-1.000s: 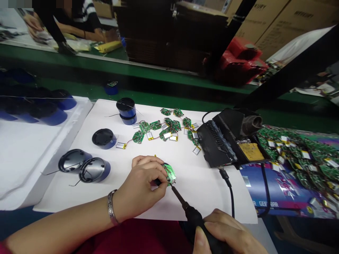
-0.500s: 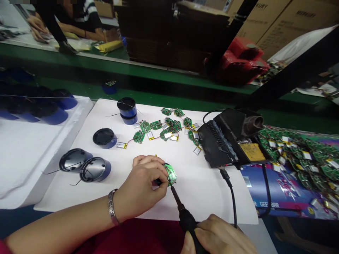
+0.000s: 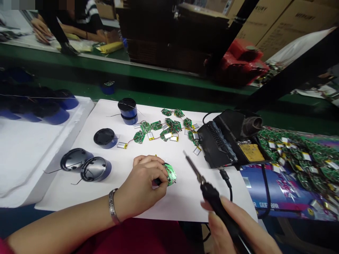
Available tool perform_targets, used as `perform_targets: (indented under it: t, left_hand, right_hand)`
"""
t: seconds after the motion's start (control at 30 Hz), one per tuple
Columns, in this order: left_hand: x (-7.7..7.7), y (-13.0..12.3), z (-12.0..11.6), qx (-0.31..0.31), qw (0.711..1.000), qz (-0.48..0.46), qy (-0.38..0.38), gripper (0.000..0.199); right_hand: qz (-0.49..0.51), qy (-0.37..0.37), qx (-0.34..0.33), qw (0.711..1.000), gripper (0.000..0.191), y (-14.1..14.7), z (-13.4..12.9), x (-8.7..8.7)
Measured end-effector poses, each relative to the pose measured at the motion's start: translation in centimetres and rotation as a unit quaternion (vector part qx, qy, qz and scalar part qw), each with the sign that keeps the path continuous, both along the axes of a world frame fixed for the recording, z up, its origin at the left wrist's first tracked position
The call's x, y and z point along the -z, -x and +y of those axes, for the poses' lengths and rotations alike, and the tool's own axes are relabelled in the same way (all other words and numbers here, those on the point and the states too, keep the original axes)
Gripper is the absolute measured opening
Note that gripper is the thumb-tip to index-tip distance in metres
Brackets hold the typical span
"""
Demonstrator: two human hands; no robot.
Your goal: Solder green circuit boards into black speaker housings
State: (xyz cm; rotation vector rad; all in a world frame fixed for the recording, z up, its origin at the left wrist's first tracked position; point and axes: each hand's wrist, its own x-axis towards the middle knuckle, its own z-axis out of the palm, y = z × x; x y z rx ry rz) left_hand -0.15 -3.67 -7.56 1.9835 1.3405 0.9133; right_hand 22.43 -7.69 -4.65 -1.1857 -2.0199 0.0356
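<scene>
A broad white sheet [image 3: 182, 203] makes the work surface, with a white foam tray [image 3: 16, 176] along its left side and a black iron stand [image 3: 217, 141] at its right. Blue cups [image 3: 95, 170] stand on the sheet's left part. The left hand [image 3: 148, 180] rests near the middle; the right hand [image 3: 249, 225] pinches the dark handle of a soldering iron [image 3: 214, 200] between thumb and fingers. The left fingers are bunched together, thumb and forefinger pinching at the left edge of a green circuit board [image 3: 171, 173]; a dark piece under them is mostly hidden. What has changed is the iron: half a second ago its tip was at the board's near edge, and now it points up and away to the right, well apart, while board and left hand have stayed put. That leaves the near edge uncovered, and I judge that contact there is broken off for the moment. For moving, bare sheet lies between board and stand, with the iron hanging over it. Loose boards [image 3: 139, 137] bound that room on the far side, and a small silver battery [image 3: 196, 151] lies near the tip. The sheet's front edge runs below the left hand; a black cable [image 3: 226, 177] trails from the stand toward the right hand.
</scene>
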Motion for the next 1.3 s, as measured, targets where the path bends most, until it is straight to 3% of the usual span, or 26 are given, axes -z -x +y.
perform_targets:
  t: [0.13, 0.37, 0.63, 0.8, 1.3]
  left_hand:
    - [-0.1, -0.1, 0.0, 0.000, 1.000, -0.006, -0.007, 0.020]
    - [-0.2, -0.1, 0.1, 0.002, 1.000, 0.002, -0.006, 0.020]
    - [0.0, -0.1, -0.5, -0.015, 0.999, 0.010, -0.037, 0.018]
    - [0.1, -0.5, -1.3, -0.069, 0.995, 0.031, -0.062, 0.015]
    - [0.4, -1.0, -1.5, -0.110, 0.993, 0.033, 0.008, 0.016]
  right_hand:
    - [0.042, -0.011, -0.048, 0.998, 0.043, 2.6, 1.3, 2.2]
    - [0.015, -0.036, -0.135, 0.990, 0.037, 3.6, 3.1, 4.2]
    - [0.034, -0.044, -0.120, 0.991, 0.036, 4.2, 2.8, 4.5]
    - [0.053, -0.053, -0.123, 0.990, 0.039, 4.5, 2.7, 4.4]
    - [0.085, -0.067, -0.105, 0.989, 0.046, 5.0, 2.4, 4.6]
